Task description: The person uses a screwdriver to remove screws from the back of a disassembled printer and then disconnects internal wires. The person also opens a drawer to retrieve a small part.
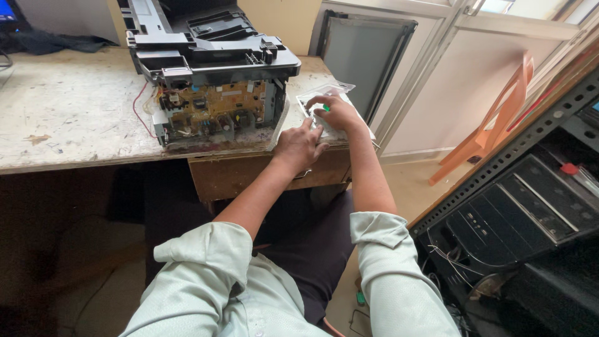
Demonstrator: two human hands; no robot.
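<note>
Clear plastic packet (324, 103) lies at the table's (75, 112) right corner, under both hands. Right hand (337, 112) pinches a small green piece (326, 108) — possibly a tool handle, too small to tell. Left hand (301, 145) rests just below, fingers flat on the packet — holding nothing. Left of both stands the opened printer (212, 68).

A black printer (212, 43) bares its brown circuit board (215, 106) (red wires (140, 109) trailing) on the scuffed whitish table (68, 106).
</note>
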